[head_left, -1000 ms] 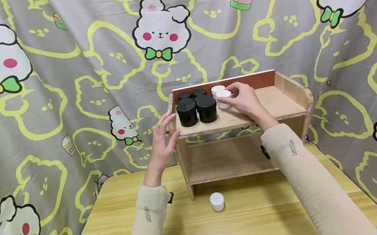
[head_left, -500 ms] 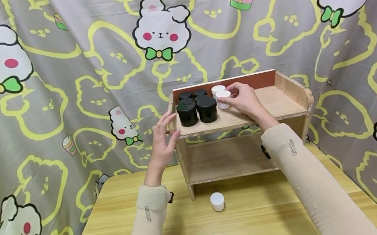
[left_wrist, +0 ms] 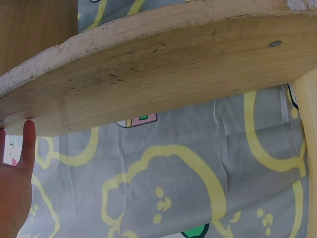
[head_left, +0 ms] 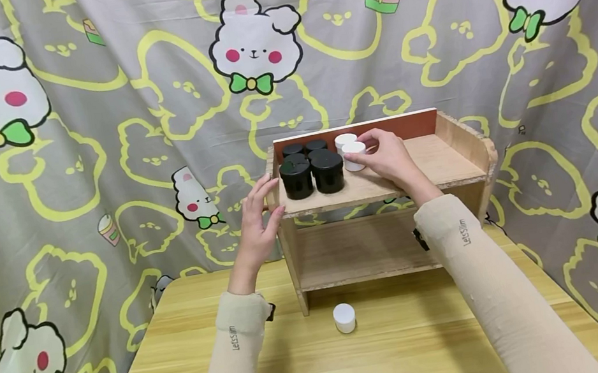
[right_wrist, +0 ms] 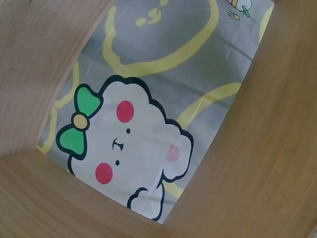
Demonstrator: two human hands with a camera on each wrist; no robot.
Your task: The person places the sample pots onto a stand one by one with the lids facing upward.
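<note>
In the head view, my right hand [head_left: 389, 157] pinches a small white lidded jar [head_left: 354, 157] between thumb and fingers on the top shelf. Just behind it is another white jar [head_left: 345, 139]. My left hand [head_left: 257, 225] rests on the left side panel [head_left: 288, 246] of the wooden shelf unit, its fingers extended. Part of that hand [left_wrist: 15, 193] also shows in the left wrist view, fingertips against the panel. Several black lidded jars [head_left: 327, 172] are grouped on the shelf's left end. The right wrist view shows neither my right hand nor the jar.
A single white jar [head_left: 344, 318] stands on the wooden table [head_left: 404, 345] in front of the unit. Below the top board runs a lower shelf [head_left: 360, 248]. A raised side [head_left: 465, 136] bounds the top at the right, and a patterned curtain [head_left: 193, 99] hangs behind.
Both hands and all the jars keep their places. Only the head view has shifted very slightly.
</note>
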